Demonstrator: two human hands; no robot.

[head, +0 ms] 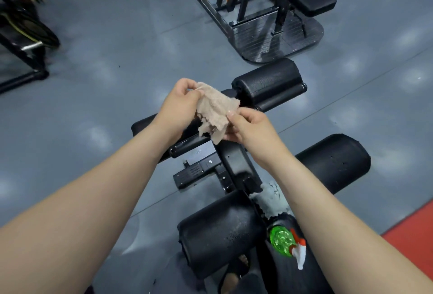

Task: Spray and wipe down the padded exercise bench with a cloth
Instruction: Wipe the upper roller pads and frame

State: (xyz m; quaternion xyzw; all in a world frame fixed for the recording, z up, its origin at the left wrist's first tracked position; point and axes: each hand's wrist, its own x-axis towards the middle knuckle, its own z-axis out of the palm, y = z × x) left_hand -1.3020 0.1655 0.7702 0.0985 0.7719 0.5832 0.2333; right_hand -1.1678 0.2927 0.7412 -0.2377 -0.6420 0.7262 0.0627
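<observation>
Our left hand (180, 106) and right hand (251, 129), held close together above the padded bench (218, 230), each pinched an edge of one beige cloth (215, 111); a green spray bottle (281, 240) and a grey rag (271, 200) lay on the bench's nearer end.

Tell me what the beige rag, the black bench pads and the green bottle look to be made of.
The beige rag, pinched by the left hand and right hand, looks like terry or microfibre: nubbly pile, ragged edges. The black pad seems vinyl or faux leather over padding: dull sheen, rounded bulge. The green bottle looks like glossy translucent plastic; light glints through it.
</observation>
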